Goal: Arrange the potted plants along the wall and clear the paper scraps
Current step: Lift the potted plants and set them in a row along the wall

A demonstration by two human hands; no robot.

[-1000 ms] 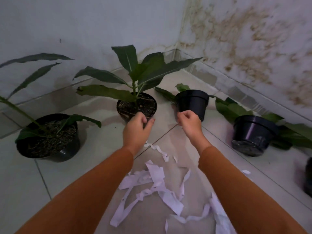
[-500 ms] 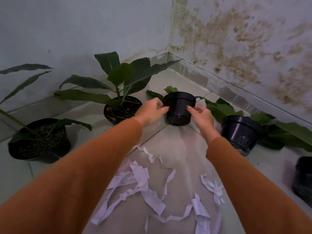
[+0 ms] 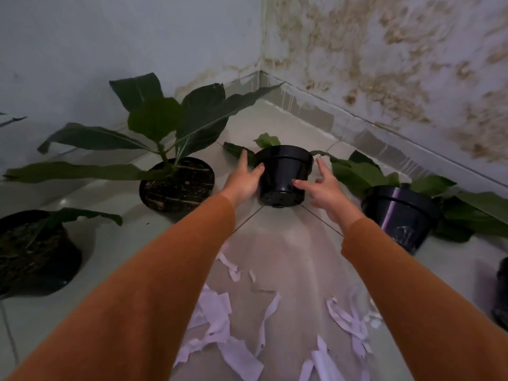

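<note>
The small black pot lies tipped on the floor, between both hands. Left hand touches its side; right hand sits just beside, fingers spread.

Behind the tipped black pot, mostly hidden: its own plant, only leaf tips showing. Far right of that pot, cut by the frame edge: another dark pot. Nearest paper scraps, blurred and cropped below.

Left hand and right hand flank a tipped black pot; paper scraps litter the tiled floor.
</note>
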